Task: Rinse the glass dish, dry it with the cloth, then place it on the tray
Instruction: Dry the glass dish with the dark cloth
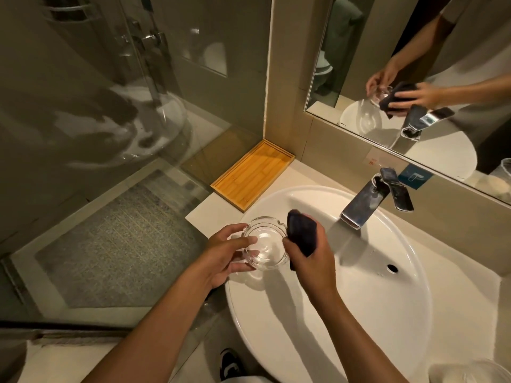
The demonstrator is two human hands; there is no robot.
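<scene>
We grip the glass dish (266, 242) in our left hand (227, 254); right hand (309, 254) clenches the dark cloth (302, 231) at its rim, over the sink (387, 313).

Near rim of the clear round glass dish (266, 244) hides behind left-hand fingers (243, 240), dark bunched cloth (302, 233) covers its right edge, and a pale container (470, 371) is cropped bottom-right.

Beige-tiled bathroom wall (287, 87) (mirror (414, 64) above)
</scene>
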